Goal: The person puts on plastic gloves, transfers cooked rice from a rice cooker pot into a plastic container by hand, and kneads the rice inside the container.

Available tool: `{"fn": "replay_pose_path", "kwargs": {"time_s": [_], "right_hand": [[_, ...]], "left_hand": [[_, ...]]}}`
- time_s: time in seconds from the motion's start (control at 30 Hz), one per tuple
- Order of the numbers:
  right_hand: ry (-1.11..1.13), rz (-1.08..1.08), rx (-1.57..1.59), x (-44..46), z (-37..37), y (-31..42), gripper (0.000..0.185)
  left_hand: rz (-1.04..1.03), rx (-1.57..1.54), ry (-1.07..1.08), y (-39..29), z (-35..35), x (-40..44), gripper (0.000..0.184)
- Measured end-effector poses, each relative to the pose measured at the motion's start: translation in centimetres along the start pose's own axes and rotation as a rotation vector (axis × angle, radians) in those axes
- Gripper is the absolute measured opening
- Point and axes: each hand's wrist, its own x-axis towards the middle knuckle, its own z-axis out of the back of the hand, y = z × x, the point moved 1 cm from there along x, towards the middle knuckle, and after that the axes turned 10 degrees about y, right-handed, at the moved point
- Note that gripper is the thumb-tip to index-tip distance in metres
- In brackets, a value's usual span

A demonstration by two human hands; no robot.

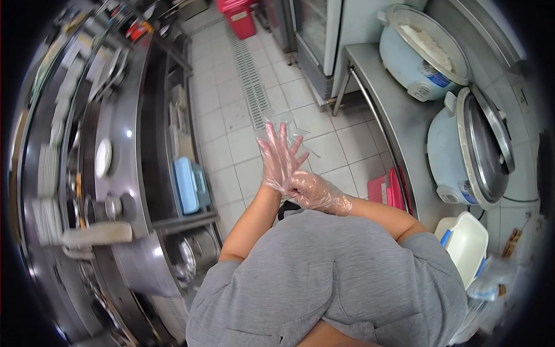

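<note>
One clear plastic glove point(274, 172) covers my left hand point(280, 151), which is open with the fingers spread and pointing away from me, some loose plastic past the tips. A second glove point(330, 201) covers my right hand point(311, 189), closed at my left wrist and gripping what looks like the cuff of the first glove, though the shiny folds blur together there. My gray shirt point(324, 260) fills the space just behind both wrists.

Past my fingers, a drain grate point(252, 87) runs along the tiled floor point(231, 139) towards a red bin point(240, 20). On my right, a metal table point(384, 95) holds two pale blue cookers: the far cooker point(399, 61) is uncovered with something white inside, and the near cooker point(448, 147) has a metal lid point(485, 144) on it. Nearer me is a white tub point(468, 243).

On my left, a white plate point(104, 157) sits on a steel counter point(124, 124), and a blue box point(188, 185) rests on a lower shelf.
</note>
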Motion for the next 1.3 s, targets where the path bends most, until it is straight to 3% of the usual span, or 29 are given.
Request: {"fn": "replay_pose_path", "kwargs": {"time_s": [0.07,0.1,0.13,0.33,0.43,0.47,0.57,0.6,0.63,0.67,0.7,0.77,0.83,0.9,0.93,1.0,1.03,1.1,1.2,1.23,1.3], "right_hand": [[0.089,0.135,-0.017,-0.1,-0.1,0.4,0.016],[0.023,0.162,-0.025,7.5,2.8,-2.7,0.016],[-0.028,0.152,-0.025,8.9,3.9,-3.0,0.017],[-0.266,0.12,-0.337,13.6,11.9,-6.2,0.019],[-0.427,0.043,-0.386,13.1,16.5,-6.9,0.02],[-0.435,0.048,-0.467,12.5,18.4,-7.6,0.025],[-0.483,-0.064,-0.414,10.5,23.8,-9.0,0.02],[-0.509,-0.1,-0.334,9.7,25.4,-9.7,0.021],[-0.539,-0.134,-0.254,9.0,27.0,-10.4,0.021],[-0.566,-0.163,-0.38,7.8,29.1,-10.8,0.021],[-0.59,-0.197,-0.502,6.7,31.3,-10.7,0.022],[-0.592,-0.305,-0.447,4.4,34.4,-11.0,0.024],[-0.839,-0.361,-0.686,2.5,36.9,-9.9,0.028],[-0.844,-0.473,-0.753,-0.5,38.3,-10.7,0.03],[-0.827,-0.569,-0.836,-1.7,39.0,-11.0,0.031],[-0.866,-0.617,-0.854,-3.1,39.9,-11.2,0.032],[-0.894,-0.638,-0.879,-3.4,40.7,-11.3,0.033],[-0.934,-0.723,-0.975,-2.7,42.7,-11.1,0.035],[-0.969,-0.876,-1.083,-1.2,46.3,-11.5,0.039],[-0.96,-0.938,-1.086,-0.7,47.3,-12.0,0.041],[-0.97,-1.013,-1.077,-0.7,48.0,-14.3,0.042]], "left_hand": [[0.027,0.061,0.19,0.1,-0.3,1.3,0.094],[0.054,0.118,0.223,-5.2,0.5,8.9,0.094],[0.029,0.112,0.196,-5.7,-0.2,11.4,0.092],[0.176,-0.089,0.347,-3.9,-0.7,26.8,0.091],[0.186,0.076,0.501,-2.4,-6.6,31.8,0.088],[0.061,0.173,0.381,-1.5,-9.3,32.5,0.085],[0.013,0.007,0.188,1.2,-13.6,37.8,0.058],[0.123,-0.028,0.409,1.4,-15.0,39.6,0.047],[0.178,0.016,0.493,2.5,-16.7,40.8,0.034],[0.228,0.064,0.58,3.4,-18.6,41.8,0.027],[0.242,0.062,0.591,4.1,-20.5,43.3,0.027],[0.193,0.377,0.749,5.8,-23.8,46.9,0.032],[-0.063,0.66,0.877,7.2,-28.2,50.4,0.049],[-0.273,0.978,1.15,10.4,-28.1,58.9,0.075],[-0.253,0.972,1.164,10.4,-29.9,59.4,0.075],[-0.01,1.217,1.144,11.0,-33.4,60.8,0.089],[-0.002,1.213,1.163,12.2,-34.1,62.3,0.089],[0.208,1.473,1.162,15.3,-35.4,66.9,0.083],[-0.12,1.75,1.424,24.2,-34.1,79.1,0.062],[-0.129,1.746,1.448,26.4,-34.2,81.5,0.062],[0.052,1.754,1.523,29.9,-35.2,85.3,0.062]]}}
